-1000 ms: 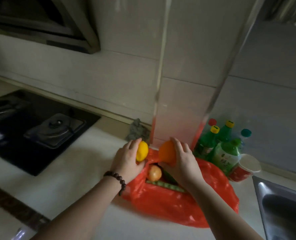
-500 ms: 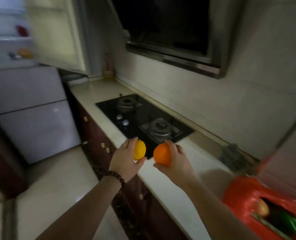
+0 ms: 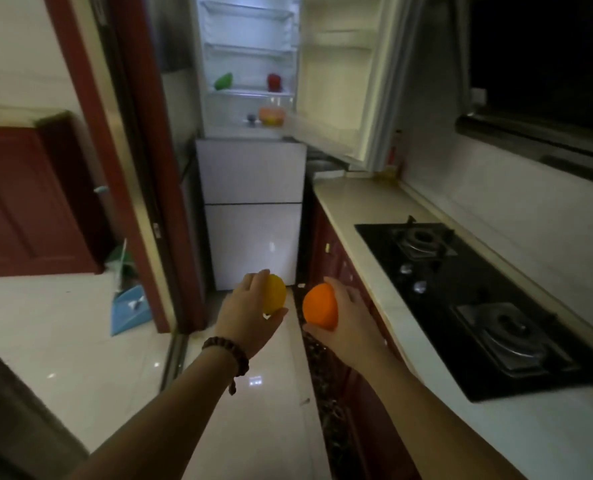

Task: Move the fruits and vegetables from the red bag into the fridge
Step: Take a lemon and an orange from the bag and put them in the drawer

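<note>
Kitchen view has swung from the red bag to the open fridge (image 3: 250, 64) ahead. Left hand (image 3: 250, 317) cups a lemon (image 3: 276, 294), right hand (image 3: 347, 323) an orange (image 3: 319, 306); carrying is under way, placing remains.

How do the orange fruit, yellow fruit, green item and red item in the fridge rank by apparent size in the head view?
1. Orange fruit, in the right hand.
2. Yellow fruit, partly hidden by the left hand.
3. Green item and red item: alike, not ranked.
Both fridge items are far from the camera, so true sizes are unsure.
</note>
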Available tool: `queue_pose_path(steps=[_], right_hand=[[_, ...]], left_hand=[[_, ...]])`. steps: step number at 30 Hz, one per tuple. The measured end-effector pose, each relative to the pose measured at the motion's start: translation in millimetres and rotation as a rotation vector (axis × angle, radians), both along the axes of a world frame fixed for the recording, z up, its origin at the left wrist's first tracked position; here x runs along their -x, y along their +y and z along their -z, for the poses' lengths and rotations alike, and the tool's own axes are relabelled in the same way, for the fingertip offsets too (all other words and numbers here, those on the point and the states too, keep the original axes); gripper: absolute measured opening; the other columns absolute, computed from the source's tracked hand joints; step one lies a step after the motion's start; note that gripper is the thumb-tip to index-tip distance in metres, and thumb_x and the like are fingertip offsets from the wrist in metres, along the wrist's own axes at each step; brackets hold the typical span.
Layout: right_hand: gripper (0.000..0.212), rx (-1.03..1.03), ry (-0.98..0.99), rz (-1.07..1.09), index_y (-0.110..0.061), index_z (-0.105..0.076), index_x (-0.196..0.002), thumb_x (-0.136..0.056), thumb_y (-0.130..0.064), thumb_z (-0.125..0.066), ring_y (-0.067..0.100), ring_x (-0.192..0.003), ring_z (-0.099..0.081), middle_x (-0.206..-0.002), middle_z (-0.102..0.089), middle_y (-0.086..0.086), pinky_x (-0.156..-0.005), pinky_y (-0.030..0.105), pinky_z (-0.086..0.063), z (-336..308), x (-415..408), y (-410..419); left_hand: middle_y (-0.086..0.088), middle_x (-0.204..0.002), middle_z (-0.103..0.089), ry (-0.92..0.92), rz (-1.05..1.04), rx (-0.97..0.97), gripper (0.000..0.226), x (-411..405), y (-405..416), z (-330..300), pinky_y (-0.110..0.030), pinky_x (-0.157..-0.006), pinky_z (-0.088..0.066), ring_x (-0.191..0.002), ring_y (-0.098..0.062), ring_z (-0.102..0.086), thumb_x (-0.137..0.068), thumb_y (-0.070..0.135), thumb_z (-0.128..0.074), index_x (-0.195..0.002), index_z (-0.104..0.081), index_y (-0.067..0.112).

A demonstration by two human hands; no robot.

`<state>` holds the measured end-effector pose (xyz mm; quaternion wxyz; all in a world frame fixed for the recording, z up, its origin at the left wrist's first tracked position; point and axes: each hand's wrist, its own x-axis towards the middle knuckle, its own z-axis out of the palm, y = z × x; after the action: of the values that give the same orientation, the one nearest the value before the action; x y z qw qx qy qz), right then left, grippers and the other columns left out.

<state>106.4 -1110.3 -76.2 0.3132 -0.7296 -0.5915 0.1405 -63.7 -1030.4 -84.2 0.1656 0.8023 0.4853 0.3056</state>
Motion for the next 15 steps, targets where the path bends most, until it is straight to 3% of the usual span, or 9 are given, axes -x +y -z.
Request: queue_pose_path(steps=[10, 15], right_hand=[[0.088, -0.067, 0.017, -0.12, -0.031, -0.019, -0.145, -0.077, -0.043, -0.073, 0.024, -0.124, -0.043, -0.145, -0.029, 0.003, -0.09, 0.029, -0.039, 2.3, -20.1, 168.1], [0.088, -0.07, 0.04, -0.147, -0.031, -0.02, -0.144, -0.076, -0.041, -0.075, 0.027, -0.124, -0.043, -0.146, -0.027, 0.003, -0.092, 0.035, -0.044, -10.9, -52.3, 271.2]], left_hand=[[-0.003, -0.134, -0.046, 0.034, -0.131, -0.027, 0.069, -4.1, 140.2, -6.0, -0.038, -0.091, -0.048, -0.111, -0.025, -0.052, -0.08, 0.034, -0.07, -0.137, -0.036, 0.019], [-0.003, -0.135, -0.045, 0.047, -0.177, -0.013, 0.069, -33.2, 234.0, -22.2, -0.038, -0.092, -0.048, -0.113, -0.027, -0.052, -0.079, 0.037, -0.07, -0.137, -0.036, 0.02]])
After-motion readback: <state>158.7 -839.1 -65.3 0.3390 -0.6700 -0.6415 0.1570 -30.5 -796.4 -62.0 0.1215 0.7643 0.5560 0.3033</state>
